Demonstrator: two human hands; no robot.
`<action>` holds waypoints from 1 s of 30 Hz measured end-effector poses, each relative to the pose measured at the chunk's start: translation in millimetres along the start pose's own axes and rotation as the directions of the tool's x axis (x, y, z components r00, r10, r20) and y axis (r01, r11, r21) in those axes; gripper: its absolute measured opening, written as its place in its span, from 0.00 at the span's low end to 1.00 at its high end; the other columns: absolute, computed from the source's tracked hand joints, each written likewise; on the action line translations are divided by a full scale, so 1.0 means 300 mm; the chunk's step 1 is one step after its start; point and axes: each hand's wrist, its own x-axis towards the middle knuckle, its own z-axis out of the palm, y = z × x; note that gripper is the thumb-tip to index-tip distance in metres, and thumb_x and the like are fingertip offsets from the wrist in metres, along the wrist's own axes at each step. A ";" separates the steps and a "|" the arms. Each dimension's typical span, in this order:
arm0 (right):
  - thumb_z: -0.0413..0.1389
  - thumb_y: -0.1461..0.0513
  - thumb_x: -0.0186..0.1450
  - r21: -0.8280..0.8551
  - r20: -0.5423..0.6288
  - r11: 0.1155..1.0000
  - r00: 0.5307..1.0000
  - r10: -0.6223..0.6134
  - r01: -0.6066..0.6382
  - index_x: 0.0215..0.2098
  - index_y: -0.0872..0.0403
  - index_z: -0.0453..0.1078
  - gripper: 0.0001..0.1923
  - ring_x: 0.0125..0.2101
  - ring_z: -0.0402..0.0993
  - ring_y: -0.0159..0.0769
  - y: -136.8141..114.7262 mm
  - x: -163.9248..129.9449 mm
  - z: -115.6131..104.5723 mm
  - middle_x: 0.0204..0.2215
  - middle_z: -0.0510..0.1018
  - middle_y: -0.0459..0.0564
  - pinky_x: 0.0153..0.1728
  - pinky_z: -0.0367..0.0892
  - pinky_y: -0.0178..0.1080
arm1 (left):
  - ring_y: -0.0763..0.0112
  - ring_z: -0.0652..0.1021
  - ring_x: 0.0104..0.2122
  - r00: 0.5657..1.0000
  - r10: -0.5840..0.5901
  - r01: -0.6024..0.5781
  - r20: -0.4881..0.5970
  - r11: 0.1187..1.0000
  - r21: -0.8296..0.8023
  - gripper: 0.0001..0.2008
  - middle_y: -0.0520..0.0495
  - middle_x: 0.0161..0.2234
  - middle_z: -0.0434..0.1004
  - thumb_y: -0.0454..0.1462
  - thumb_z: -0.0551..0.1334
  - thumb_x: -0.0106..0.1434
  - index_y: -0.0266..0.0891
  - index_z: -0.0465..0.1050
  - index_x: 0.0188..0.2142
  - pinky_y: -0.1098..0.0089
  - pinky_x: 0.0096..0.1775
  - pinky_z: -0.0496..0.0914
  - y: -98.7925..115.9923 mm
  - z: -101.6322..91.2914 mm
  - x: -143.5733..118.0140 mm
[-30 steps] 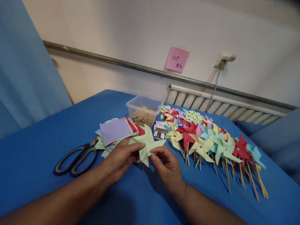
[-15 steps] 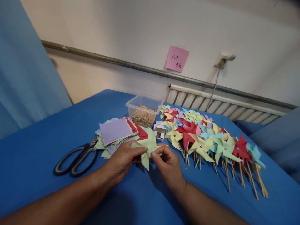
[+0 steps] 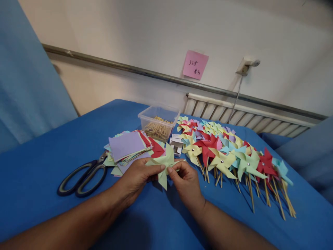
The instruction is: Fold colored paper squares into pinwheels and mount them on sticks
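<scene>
Both hands meet over the blue worktop (image 3: 52, 152), sharing one light green paper pinwheel (image 3: 164, 162). The left hand (image 3: 135, 180) has its grip closed on the pinwheel's left side, thumb on top and fingers under the paper. The right hand (image 3: 186, 184) pinches the pinwheel near its centre from the right, thumb and forefinger tips nearly touching those of the left. The pinwheel is held just above the worktop, its vanes spreading beyond both grips. Just behind lies a stack of coloured paper squares (image 3: 127, 147), with black scissors (image 3: 80, 177) to their left. Finished pinwheels on sticks (image 3: 234, 159) lie to the right, near a clear tub of sticks (image 3: 158, 123).
</scene>
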 end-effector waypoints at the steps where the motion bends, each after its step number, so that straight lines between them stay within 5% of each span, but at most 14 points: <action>1: 0.61 0.58 0.59 0.004 0.005 1.000 1.000 0.002 -0.002 0.24 0.54 0.70 0.10 0.34 0.69 0.37 0.002 0.001 0.000 0.29 0.74 0.48 0.34 0.66 0.37 | 0.65 0.78 0.28 1.000 -0.002 0.002 -0.003 1.000 0.001 0.13 0.46 0.27 0.80 0.38 0.72 0.49 0.34 0.77 0.32 0.66 0.33 0.70 0.001 0.001 -0.001; 9: 0.63 0.56 0.59 0.109 0.022 0.993 0.999 0.033 -0.035 0.25 0.54 0.70 0.11 0.34 0.71 0.37 0.006 -0.005 0.013 0.33 0.76 0.50 0.35 0.68 0.38 | 0.63 0.79 0.29 1.000 -0.004 0.004 0.020 1.000 -0.009 0.13 0.46 0.28 0.81 0.36 0.71 0.49 0.34 0.79 0.36 0.66 0.35 0.72 0.018 0.012 -0.012; 16: 0.66 0.56 0.56 0.324 -0.004 0.939 0.993 0.119 -0.111 0.47 0.49 0.67 0.22 0.33 0.75 0.37 0.016 0.007 0.005 0.39 0.77 0.48 0.35 0.70 0.40 | 0.61 0.80 0.31 0.997 0.032 -0.032 0.070 0.999 -0.001 0.14 0.44 0.30 0.83 0.36 0.68 0.52 0.34 0.79 0.39 0.65 0.36 0.72 0.027 0.007 -0.012; 22: 0.67 0.57 0.54 0.386 0.119 0.902 0.980 0.160 -0.195 0.43 0.53 0.69 0.21 0.29 0.76 0.34 0.014 0.012 0.003 0.30 0.78 0.46 0.33 0.69 0.37 | 0.60 0.80 0.30 0.997 -0.013 0.015 0.074 1.000 -0.017 0.14 0.44 0.29 0.82 0.36 0.70 0.48 0.35 0.80 0.36 0.63 0.37 0.72 0.020 0.006 -0.006; 30: 0.67 0.58 0.52 0.316 0.093 0.924 0.976 0.197 -0.216 0.37 0.54 0.70 0.17 0.27 0.76 0.35 -0.002 0.018 0.004 0.28 0.80 0.46 0.31 0.70 0.37 | 0.60 0.79 0.28 0.998 -0.045 0.043 0.047 0.998 0.045 0.12 0.46 0.24 0.80 0.34 0.71 0.45 0.35 0.79 0.32 0.65 0.33 0.71 0.021 0.004 0.001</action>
